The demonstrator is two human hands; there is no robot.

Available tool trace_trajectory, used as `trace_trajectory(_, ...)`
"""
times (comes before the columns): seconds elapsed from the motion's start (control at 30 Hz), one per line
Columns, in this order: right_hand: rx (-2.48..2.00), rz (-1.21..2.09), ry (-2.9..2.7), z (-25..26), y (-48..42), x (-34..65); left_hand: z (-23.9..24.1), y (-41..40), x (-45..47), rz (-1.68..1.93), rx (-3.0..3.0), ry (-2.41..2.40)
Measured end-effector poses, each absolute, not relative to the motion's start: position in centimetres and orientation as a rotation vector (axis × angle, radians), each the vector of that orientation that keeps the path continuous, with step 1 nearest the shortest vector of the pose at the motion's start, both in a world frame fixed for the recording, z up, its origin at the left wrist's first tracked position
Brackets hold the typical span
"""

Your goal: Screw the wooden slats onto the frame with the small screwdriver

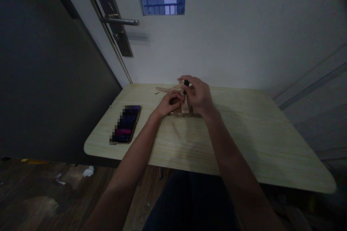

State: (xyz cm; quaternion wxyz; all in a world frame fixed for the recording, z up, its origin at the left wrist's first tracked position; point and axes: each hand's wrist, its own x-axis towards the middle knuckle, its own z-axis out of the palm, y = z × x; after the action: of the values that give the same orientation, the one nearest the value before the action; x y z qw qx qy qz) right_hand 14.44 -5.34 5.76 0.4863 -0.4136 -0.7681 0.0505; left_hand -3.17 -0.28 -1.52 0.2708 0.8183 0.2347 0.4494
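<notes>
My right hand (198, 95) is curled around a small dark upright tool or bottle (185, 86), held over a small brown wooden piece (184, 112) on the pale wood table (244, 137). My left hand (169, 103) rests on that brown piece with fingers bent, pinching near the tool's tip. What sits between the fingers is too small and dark to name. Thin wooden sticks (166, 88) lie just beyond my hands.
A phone (126, 123) with a lit screen lies on the table to the left. A door with a metal handle (120, 21) stands behind the table on the left. A white scrap (88, 170) lies on the dark wooden floor.
</notes>
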Motion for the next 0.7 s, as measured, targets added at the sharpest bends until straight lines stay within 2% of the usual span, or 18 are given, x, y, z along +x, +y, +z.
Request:
trace_trajectory(0.27, -0.874, 0.070, -1.866, 5.45, -4.92, 14.38, -1.52, -0.30, -3.30, 1.200, 2.211, 0.650)
trace_trajectory(0.7, -1.086, 0.043, -1.837, 5.95, -5.63, 14.29, -1.38, -0.46, -3.25, 1.200, 2.194, 0.661)
